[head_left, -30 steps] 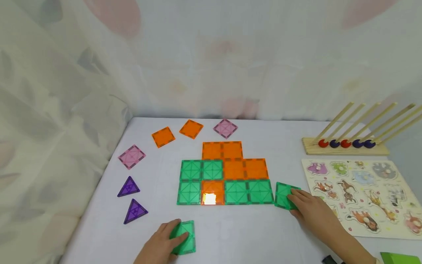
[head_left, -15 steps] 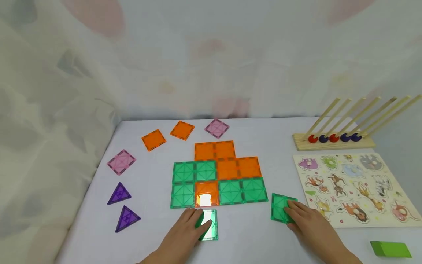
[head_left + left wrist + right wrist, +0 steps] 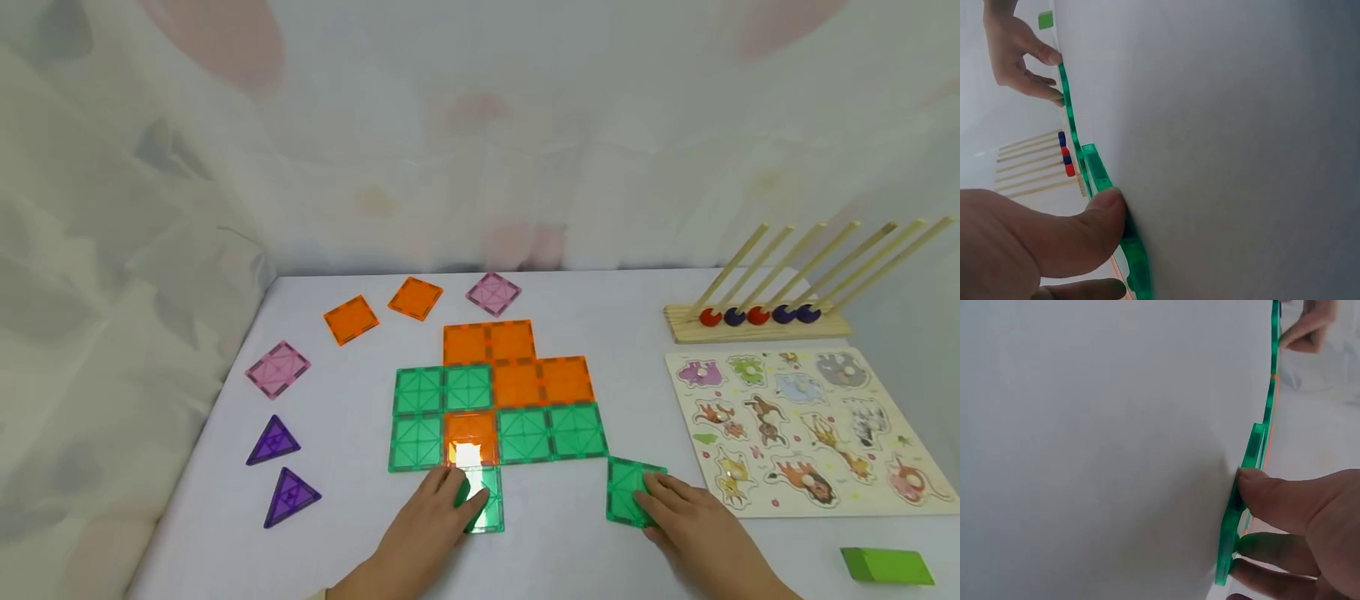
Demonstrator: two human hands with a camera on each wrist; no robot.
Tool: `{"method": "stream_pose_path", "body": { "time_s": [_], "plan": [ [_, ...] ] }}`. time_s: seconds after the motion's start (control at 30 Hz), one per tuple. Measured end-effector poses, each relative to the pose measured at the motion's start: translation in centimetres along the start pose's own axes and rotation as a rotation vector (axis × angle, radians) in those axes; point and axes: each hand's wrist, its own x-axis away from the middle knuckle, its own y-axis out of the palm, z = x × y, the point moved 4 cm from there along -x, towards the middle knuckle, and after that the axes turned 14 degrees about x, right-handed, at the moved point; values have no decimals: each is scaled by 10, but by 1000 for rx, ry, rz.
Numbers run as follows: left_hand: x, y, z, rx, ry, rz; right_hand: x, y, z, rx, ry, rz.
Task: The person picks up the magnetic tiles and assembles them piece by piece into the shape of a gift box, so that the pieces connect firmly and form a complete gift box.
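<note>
My left hand [image 3: 423, 529] grips a translucent green square magnetic tile [image 3: 491, 504] by its edges, thumb on the near edge. That tile's far edge lies against or very near the orange tile [image 3: 470, 427] in the front row of a flat patchwork of green and orange squares. My right hand [image 3: 693, 525] holds a second green square tile [image 3: 624, 490], just off the front right corner of the patchwork, beside the end green tile [image 3: 577, 430]. In the right wrist view, the thumb and fingers pinch this tile [image 3: 1230, 528] at its edges.
Two purple triangles [image 3: 289, 497], two pink squares [image 3: 278, 369] and two loose orange squares [image 3: 351, 320] lie left and behind. At right stand a wooden peg rack [image 3: 757, 327] with beads, an animal puzzle board [image 3: 806, 433] and a green block [image 3: 887, 566].
My left hand has carried its green tile right and forward, up to the front row. My right hand has drawn its tile nearer to me, away from the row's right end.
</note>
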Motion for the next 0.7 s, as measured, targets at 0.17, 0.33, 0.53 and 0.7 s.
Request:
{"method": "stream_pose_path", "body": {
  "time_s": [0.17,0.33,0.53,0.7],
  "plan": [
    [4,2,0,-16,-9,-8,-1,0,-19,4,-261,88],
    [6,3,2,-20,-10,-7,-11,-3,-45,10,-479,145],
    [6,3,2,-6,-43,-24,-42,-10,-73,69,-557,197],
    [4,2,1,-20,-30,-24,-72,-13,-78,148,-473,198]
  ]
}}
